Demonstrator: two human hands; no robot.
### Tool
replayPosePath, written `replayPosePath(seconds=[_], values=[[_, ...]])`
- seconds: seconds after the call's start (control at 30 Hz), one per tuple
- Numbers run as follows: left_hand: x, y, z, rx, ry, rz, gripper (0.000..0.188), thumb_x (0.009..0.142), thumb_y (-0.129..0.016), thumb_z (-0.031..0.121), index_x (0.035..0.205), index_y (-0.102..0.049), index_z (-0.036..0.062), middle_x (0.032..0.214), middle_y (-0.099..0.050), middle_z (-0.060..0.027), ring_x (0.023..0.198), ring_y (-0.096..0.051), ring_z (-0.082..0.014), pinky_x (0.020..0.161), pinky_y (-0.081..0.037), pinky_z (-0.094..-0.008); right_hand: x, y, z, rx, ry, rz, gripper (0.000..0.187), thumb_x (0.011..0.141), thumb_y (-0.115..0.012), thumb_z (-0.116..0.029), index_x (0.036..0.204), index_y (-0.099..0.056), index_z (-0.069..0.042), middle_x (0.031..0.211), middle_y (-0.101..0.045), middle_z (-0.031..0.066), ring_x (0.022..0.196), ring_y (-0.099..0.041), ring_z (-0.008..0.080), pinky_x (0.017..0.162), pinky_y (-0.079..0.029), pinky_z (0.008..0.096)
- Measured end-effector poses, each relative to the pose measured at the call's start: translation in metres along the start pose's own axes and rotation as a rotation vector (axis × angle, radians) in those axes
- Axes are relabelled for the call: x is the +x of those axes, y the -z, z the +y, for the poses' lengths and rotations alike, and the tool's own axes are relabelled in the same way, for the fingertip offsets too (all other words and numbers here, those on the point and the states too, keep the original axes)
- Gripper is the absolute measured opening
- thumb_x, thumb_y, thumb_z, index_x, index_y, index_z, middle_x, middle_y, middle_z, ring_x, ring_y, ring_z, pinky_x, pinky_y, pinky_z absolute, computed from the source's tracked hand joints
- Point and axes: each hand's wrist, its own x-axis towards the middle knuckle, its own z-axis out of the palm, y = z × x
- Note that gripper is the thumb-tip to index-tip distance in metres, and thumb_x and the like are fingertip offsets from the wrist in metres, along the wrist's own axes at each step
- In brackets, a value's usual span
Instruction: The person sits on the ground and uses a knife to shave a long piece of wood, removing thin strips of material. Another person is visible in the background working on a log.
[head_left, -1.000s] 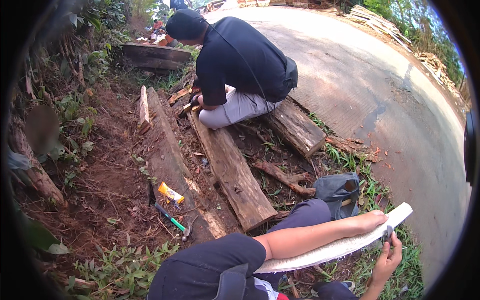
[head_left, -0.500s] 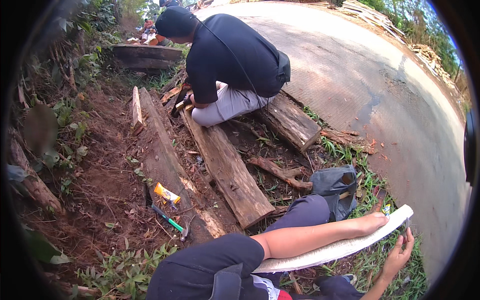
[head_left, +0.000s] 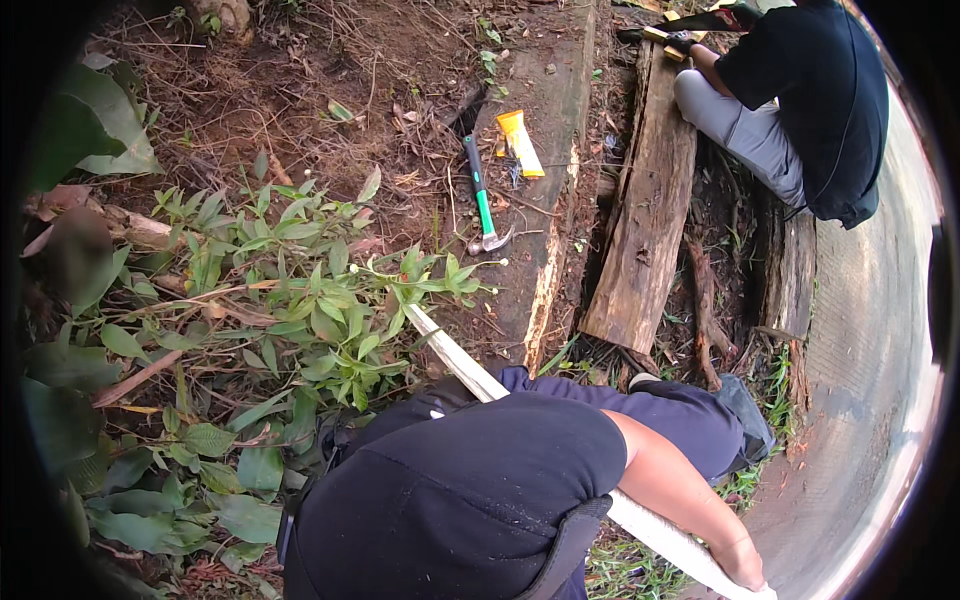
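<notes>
A long pale wooden plank (head_left: 455,355) slants across my lap, its middle hidden under my black-sleeved left arm. My left hand (head_left: 742,565) is closed over the plank's lower right end, fingertips out of sight. My right hand does not show. On the ground beyond the plank's other end lies a claw hammer (head_left: 482,200) with a green and black handle. A yellow and white packet (head_left: 520,145) lies beside it on a weathered board (head_left: 545,85).
A co-worker in a black shirt (head_left: 820,110) sits at the upper right, hands at small wood pieces. A thick old beam (head_left: 645,230) runs from there toward my legs. A dark plastic bag (head_left: 745,420) lies by the paved road (head_left: 860,350). Leafy plants (head_left: 330,320) grow at left.
The view has swung left and down, so the hammer, packet and co-worker appear farther right. The plank's other end now shows. My right hand, open by the plank's end before, has left the view.
</notes>
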Motion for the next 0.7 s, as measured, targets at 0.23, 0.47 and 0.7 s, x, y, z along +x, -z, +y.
replayPosePath(seconds=[0.23,0.47,0.7], values=[[-0.026,0.018,-0.001,0.003,-0.028,0.030,0.058,0.103,-0.034,0.050,0.115,-0.055,-0.0028,0.098,-0.062,-0.0167,0.083,-0.061,-0.0270,0.070,-0.050,-0.0390,-0.011,-0.009,-0.004,0.079,-0.040,0.040,0.037,0.097,-0.062,-0.022,0.125,-0.056,0.001,0.108,-0.067,0.0157,0.081,-0.056,0.0185,0.069,-0.045,0.0318],[-0.044,0.027,0.005,-0.072,-0.122,-0.032,0.058,0.103,-0.033,0.053,0.110,-0.054,-0.0004,0.088,-0.061,-0.0122,0.068,-0.061,-0.0208,0.057,-0.051,-0.0343,-0.070,0.000,-0.022,0.061,-0.106,0.066,0.040,0.098,-0.059,-0.018,0.130,-0.052,0.005,0.109,-0.065,0.0152,0.073,-0.053,0.0135,0.060,-0.043,0.0264],[-0.075,0.060,0.034,-0.292,-0.065,-0.103,0.057,0.104,-0.032,0.055,0.106,-0.053,0.0020,0.078,-0.059,-0.0078,0.052,-0.060,-0.0145,0.043,-0.052,-0.0296,-0.099,-0.017,-0.044,0.058,-0.220,0.084,0.035,0.099,-0.056,-0.006,0.133,-0.052,0.000,0.107,-0.064,0.0097,0.058,-0.044,0.0018,0.047,-0.034,0.0168]])
